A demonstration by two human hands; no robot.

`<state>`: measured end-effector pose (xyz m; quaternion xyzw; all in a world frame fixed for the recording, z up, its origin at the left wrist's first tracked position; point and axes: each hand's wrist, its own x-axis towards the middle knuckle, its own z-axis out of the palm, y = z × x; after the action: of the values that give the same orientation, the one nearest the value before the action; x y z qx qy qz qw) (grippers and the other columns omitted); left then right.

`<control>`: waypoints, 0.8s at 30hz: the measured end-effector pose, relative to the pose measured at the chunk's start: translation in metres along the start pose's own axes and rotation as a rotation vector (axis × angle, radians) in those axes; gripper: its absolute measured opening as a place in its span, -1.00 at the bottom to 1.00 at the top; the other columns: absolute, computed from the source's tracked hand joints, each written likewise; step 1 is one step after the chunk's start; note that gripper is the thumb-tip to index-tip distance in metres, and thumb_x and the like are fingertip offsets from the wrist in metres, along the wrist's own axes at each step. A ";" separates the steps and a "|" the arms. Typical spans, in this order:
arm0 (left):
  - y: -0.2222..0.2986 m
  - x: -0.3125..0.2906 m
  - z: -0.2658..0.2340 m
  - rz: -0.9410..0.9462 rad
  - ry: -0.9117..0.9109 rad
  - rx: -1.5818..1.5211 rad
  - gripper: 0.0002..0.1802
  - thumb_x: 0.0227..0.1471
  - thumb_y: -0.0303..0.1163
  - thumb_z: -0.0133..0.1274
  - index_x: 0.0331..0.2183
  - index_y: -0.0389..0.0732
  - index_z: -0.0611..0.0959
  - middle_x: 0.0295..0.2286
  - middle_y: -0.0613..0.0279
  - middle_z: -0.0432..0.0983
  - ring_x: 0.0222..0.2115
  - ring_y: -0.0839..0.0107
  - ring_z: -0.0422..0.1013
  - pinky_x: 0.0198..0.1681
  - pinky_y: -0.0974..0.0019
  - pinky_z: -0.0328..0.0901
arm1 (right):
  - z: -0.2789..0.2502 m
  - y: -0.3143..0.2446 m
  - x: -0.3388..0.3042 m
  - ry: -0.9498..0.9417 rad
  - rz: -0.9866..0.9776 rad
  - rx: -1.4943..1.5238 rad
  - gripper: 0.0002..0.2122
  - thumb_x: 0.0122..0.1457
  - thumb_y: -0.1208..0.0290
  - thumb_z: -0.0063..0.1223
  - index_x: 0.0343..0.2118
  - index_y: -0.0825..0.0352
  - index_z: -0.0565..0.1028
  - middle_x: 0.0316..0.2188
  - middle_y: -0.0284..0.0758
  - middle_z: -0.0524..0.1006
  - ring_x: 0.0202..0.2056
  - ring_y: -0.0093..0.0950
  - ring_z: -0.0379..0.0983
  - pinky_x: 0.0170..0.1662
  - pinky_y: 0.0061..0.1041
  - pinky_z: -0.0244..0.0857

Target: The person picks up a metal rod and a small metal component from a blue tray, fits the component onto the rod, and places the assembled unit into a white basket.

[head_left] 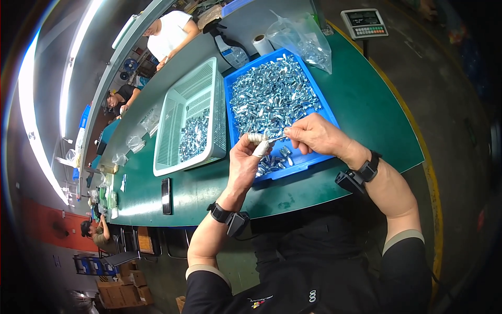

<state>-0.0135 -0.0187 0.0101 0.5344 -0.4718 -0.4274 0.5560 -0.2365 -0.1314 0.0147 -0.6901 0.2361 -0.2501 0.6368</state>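
Over the near part of a blue tray [325, 111] heaped with small shiny metal parts [274, 89], my two hands are close together. My left hand [244, 163] has white wrapping on its thumb and a finger, and these pinch one end of a slim metal piece [277, 138]. My right hand [320, 137] pinches the other end between thumb and fingertips. The piece's exact kind is too small to make out. Left of the tray stands a pale green plastic basket [172, 112] with more metal parts [194, 137] inside.
A phone [166, 196] lies on the green table [366, 104]. Behind the tray are a spray bottle [232, 53], a white roll [262, 45] and a clear bag of parts [308, 44]. A digital scale display [364, 23] stands beyond the table's right edge. Several people sit or stand farther left.
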 end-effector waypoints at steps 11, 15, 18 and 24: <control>0.005 -0.001 0.005 0.056 -0.043 0.006 -0.83 0.18 -0.52 0.25 -0.17 -0.28 0.65 -0.27 0.27 0.64 -0.26 0.54 0.55 -0.13 0.42 0.45 | 0.006 0.001 0.000 -0.044 0.006 0.031 -0.58 0.43 0.14 0.01 -0.51 0.35 0.60 -0.67 -0.45 0.51 -0.63 -0.70 0.40 -0.53 -0.66 0.25; 0.025 -0.008 0.001 0.109 -0.032 0.150 -0.83 0.17 -0.59 0.23 -0.17 -0.29 0.65 -0.24 0.27 0.64 -0.22 0.55 0.54 -0.07 0.42 0.44 | 0.009 -0.002 -0.001 -0.050 -0.038 0.086 -0.59 0.43 0.17 0.02 -0.50 0.37 0.61 -0.66 -0.43 0.54 -0.61 -0.68 0.43 -0.51 -0.62 0.28; 0.027 -0.011 -0.002 0.087 -0.037 0.153 -0.84 0.18 -0.57 0.23 -0.17 -0.29 0.64 -0.25 0.25 0.65 -0.23 0.54 0.55 -0.07 0.42 0.44 | 0.012 -0.001 0.000 -0.070 -0.038 0.137 -0.62 0.40 0.19 0.08 -0.50 0.38 0.61 -0.63 -0.42 0.56 -0.58 -0.66 0.45 -0.48 -0.59 0.30; 0.022 -0.006 0.008 -0.023 -0.046 0.132 -0.82 0.25 -0.38 0.20 -0.18 -0.29 0.65 -0.32 0.14 0.68 -0.32 0.49 0.57 -0.15 0.44 0.44 | 0.011 -0.001 -0.002 0.085 -0.222 -0.055 -0.80 0.32 0.38 0.18 -0.32 0.43 0.66 -0.53 -0.40 0.60 -0.45 -0.66 0.46 -0.36 -0.59 0.34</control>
<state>-0.0231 -0.0128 0.0320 0.5653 -0.5054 -0.4140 0.5036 -0.2310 -0.1212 0.0145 -0.7177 0.1920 -0.3416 0.5756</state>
